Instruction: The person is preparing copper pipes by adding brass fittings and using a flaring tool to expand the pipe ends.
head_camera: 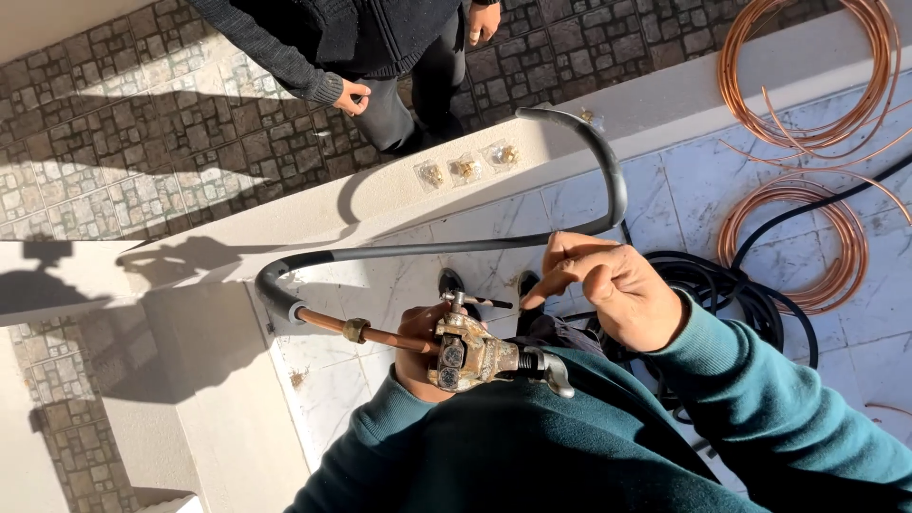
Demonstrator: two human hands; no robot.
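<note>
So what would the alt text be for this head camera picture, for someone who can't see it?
Seen from above, a person in a teal sweater grips a worn metal flaring tool in the left hand, clamped on a copper pipe, while the right hand turns its small handle. Copper tubing coils lie on the tiled floor; another person stands beyond the low wall.

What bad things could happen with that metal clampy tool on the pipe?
The flaring tool is clamped on the copper pipe, steadied only by the left hand; if it slips, the pipe end could perhaps get dented. The right hand turns the thin handle bar, so fingers might get pinched. The small bagged brass fittings sit on the ledge and could be knocked off.
</note>
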